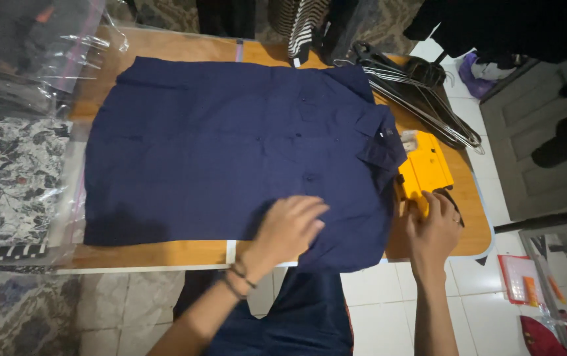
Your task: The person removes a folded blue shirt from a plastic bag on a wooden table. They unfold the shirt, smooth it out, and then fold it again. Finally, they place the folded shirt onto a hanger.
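Not much spare worktop (165,254) here: the navy shirt (231,145) eats most of it. Bagged clothes (13,178) block the left, wire hangers (422,99) crowd the far right, a yellow board (425,168) sits beside the collar (tight squeeze). The thin near strip's open.

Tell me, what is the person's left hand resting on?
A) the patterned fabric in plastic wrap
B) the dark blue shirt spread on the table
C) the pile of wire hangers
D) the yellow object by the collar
B: the left hand lies flat on the dark blue shirt near its lower edge, while the right hand is over at the yellow object beside the collar.
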